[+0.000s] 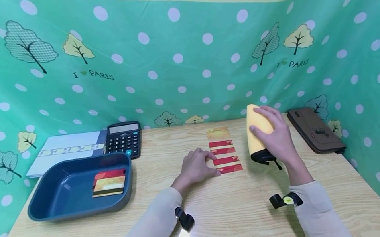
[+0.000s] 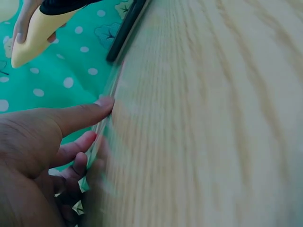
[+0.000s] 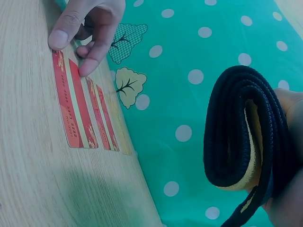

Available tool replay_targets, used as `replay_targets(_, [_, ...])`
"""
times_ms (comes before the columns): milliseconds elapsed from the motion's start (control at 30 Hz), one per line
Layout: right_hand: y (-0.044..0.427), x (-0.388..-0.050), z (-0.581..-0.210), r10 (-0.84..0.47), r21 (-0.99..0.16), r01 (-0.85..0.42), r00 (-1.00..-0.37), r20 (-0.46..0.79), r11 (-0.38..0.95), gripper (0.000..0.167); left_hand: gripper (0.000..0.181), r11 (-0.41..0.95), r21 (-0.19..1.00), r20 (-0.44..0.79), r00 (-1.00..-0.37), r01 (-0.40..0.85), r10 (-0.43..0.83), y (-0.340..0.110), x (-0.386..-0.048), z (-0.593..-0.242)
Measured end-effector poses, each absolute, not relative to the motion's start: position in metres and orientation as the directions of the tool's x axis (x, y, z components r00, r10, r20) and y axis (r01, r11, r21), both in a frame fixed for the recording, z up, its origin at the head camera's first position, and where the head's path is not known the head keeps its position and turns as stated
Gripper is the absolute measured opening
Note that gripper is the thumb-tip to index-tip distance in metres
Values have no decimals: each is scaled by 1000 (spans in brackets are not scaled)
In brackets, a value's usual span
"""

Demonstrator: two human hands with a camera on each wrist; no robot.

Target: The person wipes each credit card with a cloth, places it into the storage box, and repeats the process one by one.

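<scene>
Red and cream cards (image 1: 229,169) lie in a column on the table, with a gold card (image 1: 218,133) at its far end. My left hand (image 1: 195,167) touches the left ends of the nearest red cards with thumb and fingertips; the right wrist view shows them spread along the card ends (image 3: 80,104). To the right of the cards, my right hand (image 1: 277,134) grips a rolled yellow cloth item (image 1: 255,133) with a black edge, held above the table. Its dark layered end (image 3: 236,127) faces the right wrist camera, with a strap hanging down.
At the left stands a blue tray (image 1: 61,215) with red and gold cards (image 1: 109,185) inside. Behind it are a white and blue folder (image 1: 66,146) and a black calculator (image 1: 123,139). A brown wallet (image 1: 313,129) lies at the back right, before the green curtain (image 1: 181,79).
</scene>
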State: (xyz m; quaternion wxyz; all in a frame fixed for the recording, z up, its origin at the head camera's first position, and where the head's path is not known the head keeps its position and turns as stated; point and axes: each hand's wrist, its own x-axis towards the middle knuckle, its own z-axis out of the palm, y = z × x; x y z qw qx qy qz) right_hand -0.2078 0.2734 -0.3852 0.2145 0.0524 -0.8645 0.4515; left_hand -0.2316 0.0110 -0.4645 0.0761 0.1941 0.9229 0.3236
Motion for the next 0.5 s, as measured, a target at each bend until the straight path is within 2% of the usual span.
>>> replay_targets(200, [275, -206, -386, 105, -761, -280, -904, 413, 585, 56, 45, 703, 646, -41, -907, 297, 420, 14, -230, -463])
replay_targets(500, [275, -207, -386, 105, -762, -286, -902, 419, 581, 56, 46, 617, 717, 5, -887, 324, 461, 15, -226, -462])
